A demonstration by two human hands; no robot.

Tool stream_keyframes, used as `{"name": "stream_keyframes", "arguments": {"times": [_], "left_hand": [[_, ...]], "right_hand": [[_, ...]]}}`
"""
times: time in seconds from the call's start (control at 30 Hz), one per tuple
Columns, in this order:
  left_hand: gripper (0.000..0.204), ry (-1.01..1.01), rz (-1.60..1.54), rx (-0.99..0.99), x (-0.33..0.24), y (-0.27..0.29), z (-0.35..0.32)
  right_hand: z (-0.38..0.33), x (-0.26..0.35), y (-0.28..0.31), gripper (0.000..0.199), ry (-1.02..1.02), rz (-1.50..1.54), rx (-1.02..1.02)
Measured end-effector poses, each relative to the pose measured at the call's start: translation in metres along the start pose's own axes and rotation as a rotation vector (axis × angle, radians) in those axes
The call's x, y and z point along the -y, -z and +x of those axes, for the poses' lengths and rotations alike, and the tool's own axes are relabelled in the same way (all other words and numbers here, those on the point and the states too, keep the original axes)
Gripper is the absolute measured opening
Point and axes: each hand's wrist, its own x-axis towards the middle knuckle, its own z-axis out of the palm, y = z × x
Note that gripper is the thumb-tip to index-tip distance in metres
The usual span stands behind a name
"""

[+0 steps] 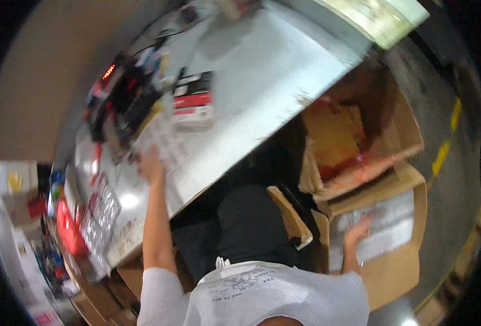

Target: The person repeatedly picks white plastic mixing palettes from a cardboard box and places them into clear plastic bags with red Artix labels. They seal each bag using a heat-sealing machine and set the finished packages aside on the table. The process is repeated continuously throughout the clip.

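Observation:
My left hand (151,165) reaches over the grey tabletop, touching or just above the lower edge of a white printed label sheet (167,142). Its fingers are blurred, so whether they grip the sheet is unclear. Behind the sheet lies a black, red and white box (193,100). A dark machine with a glowing red display (124,95) stands to its left. Down at the right, my right hand (358,231) is over an open cardboard box (395,274), its fingers outstretched and somewhat smeared. Pale, ribbed sheet material (392,231) lies in that box beneath the hand.
Another open carton (400,122), with brown cardboard and reddish plastic inside, stands just beyond. Clear plastic packaging (100,217) and a red bag (71,228) lie at the table's left end. A yellow line (441,157) marks the floor at right.

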Motion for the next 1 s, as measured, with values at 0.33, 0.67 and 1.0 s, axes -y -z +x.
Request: {"name": "stream_keyframes", "arguments": {"times": [0.33,0.67,1.0], "left_hand": [[0.055,-0.641,-0.130,0.271,-0.023,0.042,-0.064],[0.061,-0.558,0.041,0.104,-0.033,0.002,0.028],[0.046,-0.918,-0.079,-0.119,-0.093,0.045,-0.088]], "right_hand": [[-0.002,0.004,0.002,0.072,-0.184,-0.232,0.054],[0.016,0.010,0.009,0.081,-0.191,-0.176,-0.055],[0.028,-0.002,0.004,0.074,-0.301,-0.214,0.008]]}}
